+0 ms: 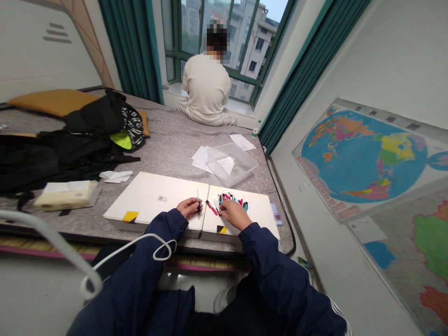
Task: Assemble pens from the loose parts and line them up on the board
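Note:
Two flat white boxes (154, 198) lie side by side on the grey mattress in front of me. My left hand (189, 206) is closed on a thin pen refill (198, 198) that stands upright between its fingers. My right hand (234, 213) rests curled on the right box, its fingertips at a pile of several small pen parts (233, 198) in black, red and white. A red pen piece (211, 207) lies between the two hands. I cannot make out whether the right hand's fingers hold anything.
A clear plastic tub (231, 163) and loose white papers (200, 157) lie beyond the boxes. Black bags (77, 140) and a tissue pack (66, 195) sit to the left. A person (207, 88) sits at the window, back turned. World maps (364, 158) cover the right wall. A white cable (115, 252) crosses my lap.

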Motion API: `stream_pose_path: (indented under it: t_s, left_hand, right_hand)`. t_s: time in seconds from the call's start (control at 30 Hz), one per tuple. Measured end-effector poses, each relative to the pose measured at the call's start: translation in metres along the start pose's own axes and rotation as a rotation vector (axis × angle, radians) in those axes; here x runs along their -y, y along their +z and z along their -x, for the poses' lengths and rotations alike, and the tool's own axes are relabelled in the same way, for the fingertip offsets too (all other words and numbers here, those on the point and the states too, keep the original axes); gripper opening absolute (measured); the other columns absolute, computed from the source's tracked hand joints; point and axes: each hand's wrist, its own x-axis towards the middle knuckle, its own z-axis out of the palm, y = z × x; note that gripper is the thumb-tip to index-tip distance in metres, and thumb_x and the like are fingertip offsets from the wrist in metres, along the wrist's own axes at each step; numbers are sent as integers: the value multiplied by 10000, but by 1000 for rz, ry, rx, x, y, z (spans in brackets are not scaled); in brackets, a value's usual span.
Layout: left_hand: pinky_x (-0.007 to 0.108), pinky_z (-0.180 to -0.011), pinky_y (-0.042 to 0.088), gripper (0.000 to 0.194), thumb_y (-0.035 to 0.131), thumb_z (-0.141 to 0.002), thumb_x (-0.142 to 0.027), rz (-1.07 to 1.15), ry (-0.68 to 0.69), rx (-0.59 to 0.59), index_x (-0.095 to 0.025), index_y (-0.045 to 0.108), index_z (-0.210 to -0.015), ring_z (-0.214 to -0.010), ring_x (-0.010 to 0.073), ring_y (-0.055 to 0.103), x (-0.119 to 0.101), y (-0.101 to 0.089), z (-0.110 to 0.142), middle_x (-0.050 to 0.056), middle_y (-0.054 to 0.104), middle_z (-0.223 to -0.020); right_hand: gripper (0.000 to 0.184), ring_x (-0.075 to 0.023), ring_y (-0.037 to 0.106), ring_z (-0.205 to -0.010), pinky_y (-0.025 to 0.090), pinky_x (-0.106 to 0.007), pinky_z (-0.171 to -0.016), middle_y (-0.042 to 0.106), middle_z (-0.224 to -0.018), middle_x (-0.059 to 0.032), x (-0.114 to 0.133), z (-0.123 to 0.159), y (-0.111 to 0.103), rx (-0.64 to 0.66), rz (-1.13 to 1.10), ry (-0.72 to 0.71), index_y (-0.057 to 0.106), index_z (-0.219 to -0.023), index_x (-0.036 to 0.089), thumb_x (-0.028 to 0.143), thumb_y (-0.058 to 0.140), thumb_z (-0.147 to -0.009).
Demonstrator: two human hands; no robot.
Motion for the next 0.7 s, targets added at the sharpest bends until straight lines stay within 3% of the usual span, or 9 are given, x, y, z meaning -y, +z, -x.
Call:
stream_pose_path:
  t_s: [0.17, 0.4, 0.57, 0.7]
  left_hand:
    - [308, -685, 513, 352, 801, -598, -322, 50, -35, 30, -128, 657, -854, -680, 166, 650, -2, 0, -1, 55, 676, -742]
    - [335, -694, 513, 290, 778, -594, -301, 52, -49, 41, -134, 625, -777, -668, 176, 644, -4, 0, -2, 53, 674, -701]
    - [340, -685, 508, 282, 758, -592, -291, 51, -55, 46, -138, 599, -768, -665, 179, 641, -5, -1, -2, 52, 669, -696]
    - [324, -635, 503, 251, 725, -607, -268, 35, -36, 71, -138, 583, -767, -554, 125, 584, -4, -1, -3, 33, 648, -666]
  right_hand:
    - [86, -173, 544, -882, 364, -259, -773, 597, -940, -56, -9, 7, -4, -61, 11, 67, 602, -905, 175, 201, 572, -828]
    - [190, -201, 556, -889, 383, -276, -736, 609, -980, -87, 12, 3, 13, -26, 23, 177, 578, -972, 179, 305, 578, -830]
    - [172, -207, 565, -871, 392, -276, -701, 621, -978, -96, 15, 1, 21, -34, 17, 287, 572, -986, 186, 229, 541, -823]
    - [201, -225, 564, -892, 401, -300, -730, 619, -992, -110, 12, 2, 26, -42, 20, 340, 588, -987, 188, 174, 528, -796]
